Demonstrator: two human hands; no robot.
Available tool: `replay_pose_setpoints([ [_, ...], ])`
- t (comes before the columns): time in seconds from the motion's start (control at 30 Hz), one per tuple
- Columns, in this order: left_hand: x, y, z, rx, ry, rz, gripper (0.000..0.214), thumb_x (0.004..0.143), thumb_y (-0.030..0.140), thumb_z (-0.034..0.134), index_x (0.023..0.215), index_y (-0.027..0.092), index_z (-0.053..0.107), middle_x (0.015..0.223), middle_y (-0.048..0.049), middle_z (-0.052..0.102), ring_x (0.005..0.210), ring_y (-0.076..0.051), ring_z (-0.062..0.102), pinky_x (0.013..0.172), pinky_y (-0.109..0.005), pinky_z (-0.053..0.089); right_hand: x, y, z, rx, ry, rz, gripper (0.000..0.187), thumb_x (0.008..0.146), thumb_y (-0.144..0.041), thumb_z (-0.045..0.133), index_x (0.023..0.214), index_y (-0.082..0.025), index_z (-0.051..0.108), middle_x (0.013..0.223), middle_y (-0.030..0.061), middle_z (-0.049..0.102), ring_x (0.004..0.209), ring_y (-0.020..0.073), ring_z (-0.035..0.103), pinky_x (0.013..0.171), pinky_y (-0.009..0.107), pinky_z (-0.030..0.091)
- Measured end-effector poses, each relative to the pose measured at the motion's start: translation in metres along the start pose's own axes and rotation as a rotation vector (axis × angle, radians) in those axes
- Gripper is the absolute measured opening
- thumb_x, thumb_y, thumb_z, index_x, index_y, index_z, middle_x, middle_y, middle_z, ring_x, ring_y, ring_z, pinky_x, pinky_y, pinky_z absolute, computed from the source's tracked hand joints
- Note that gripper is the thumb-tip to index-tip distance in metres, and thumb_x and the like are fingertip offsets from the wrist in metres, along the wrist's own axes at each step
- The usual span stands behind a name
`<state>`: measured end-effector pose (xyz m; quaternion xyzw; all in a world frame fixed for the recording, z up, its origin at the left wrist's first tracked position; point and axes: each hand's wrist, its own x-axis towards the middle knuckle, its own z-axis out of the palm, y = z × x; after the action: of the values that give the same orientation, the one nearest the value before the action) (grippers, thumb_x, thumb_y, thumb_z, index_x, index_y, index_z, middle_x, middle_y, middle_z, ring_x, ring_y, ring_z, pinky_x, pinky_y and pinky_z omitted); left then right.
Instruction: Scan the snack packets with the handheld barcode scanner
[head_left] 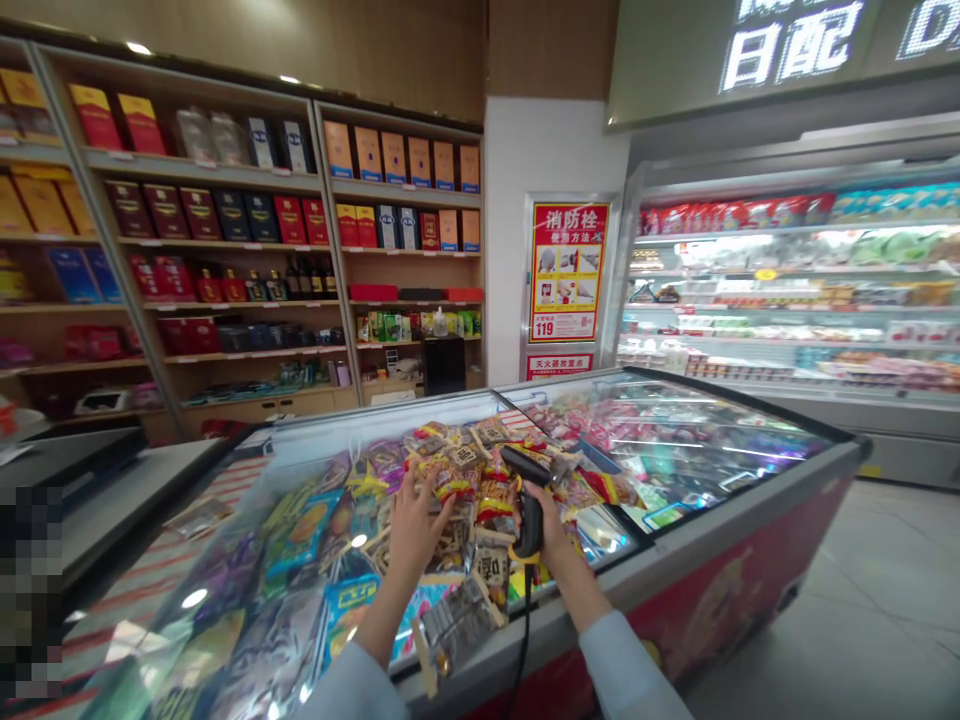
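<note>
My right hand (551,525) grips a black barcode scanner (527,490) by its handle, its head pointing left over the open chest freezer (720,545); a cable hangs down from it. My left hand (414,522) reaches into the freezer with fingers spread, resting on a pile of packaged ice creams (469,470). The hand holds nothing. Both sleeves are light blue.
The sliding glass lids (675,430) cover the freezer's right and left parts. Wooden shelves (247,250) with boxed goods and bottles line the back wall. A lit open refrigerated case (795,290) stands at the right. A red fire notice (566,270) hangs on the white pillar. A dark counter (90,480) sits at the left.
</note>
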<state>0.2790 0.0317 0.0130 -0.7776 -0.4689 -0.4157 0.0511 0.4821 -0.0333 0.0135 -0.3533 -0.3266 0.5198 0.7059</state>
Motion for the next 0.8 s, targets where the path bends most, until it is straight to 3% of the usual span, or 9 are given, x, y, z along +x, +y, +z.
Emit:
replay_pose_setpoints([
  [0.27, -0.001, -0.003, 0.004, -0.128, -0.073, -0.117, 0.061, 0.083, 0.05, 0.045, 0.139, 0.033, 0.029, 0.148, -0.0101, 0.023, 0.123, -0.031, 0.044, 0.096, -0.047, 0.039, 0.002, 0.004, 0.003, 0.041, 0.001, 0.045, 0.027, 0.069, -0.043, 0.062, 0.068, -0.016, 0.058, 0.046, -0.0011, 0.057, 0.034, 0.0103, 0.047, 0.033, 0.021, 0.035],
  [0.53, 0.003, 0.0, -0.004, -0.215, -0.073, -0.216, 0.059, 0.085, 0.052, 0.038, 0.139, 0.029, 0.031, 0.15, -0.0105, 0.019, 0.125, -0.03, 0.042, 0.097, -0.044, 0.039, 0.005, -0.008, 0.009, -0.031, 0.022, 0.11, 0.027, 0.069, -0.043, 0.062, 0.066, -0.017, 0.057, 0.041, -0.0025, 0.054, 0.033, 0.0099, 0.046, 0.032, 0.02, 0.035],
  [0.67, 0.005, -0.008, -0.028, -0.258, -0.026, -0.279, 0.06, 0.085, 0.054, 0.037, 0.137, 0.024, 0.034, 0.15, -0.0117, 0.021, 0.13, -0.029, 0.036, 0.102, -0.044, 0.035, 0.001, -0.016, 0.02, -0.055, -0.035, 0.103, 0.027, 0.069, -0.042, 0.061, 0.063, -0.016, 0.058, 0.042, -0.0014, 0.054, 0.034, 0.0099, 0.047, 0.032, 0.019, 0.036],
  [0.8, 0.005, -0.037, -0.075, -0.24, 0.101, -0.308, 0.056, 0.087, 0.05, 0.036, 0.136, 0.024, 0.036, 0.148, -0.0112, 0.026, 0.132, -0.027, 0.033, 0.105, -0.043, 0.031, -0.01, -0.02, 0.046, -0.01, -0.121, 0.149, 0.022, 0.07, -0.039, 0.061, 0.069, -0.017, 0.06, 0.05, -0.0001, 0.059, 0.035, 0.0099, 0.047, 0.032, 0.02, 0.036],
])
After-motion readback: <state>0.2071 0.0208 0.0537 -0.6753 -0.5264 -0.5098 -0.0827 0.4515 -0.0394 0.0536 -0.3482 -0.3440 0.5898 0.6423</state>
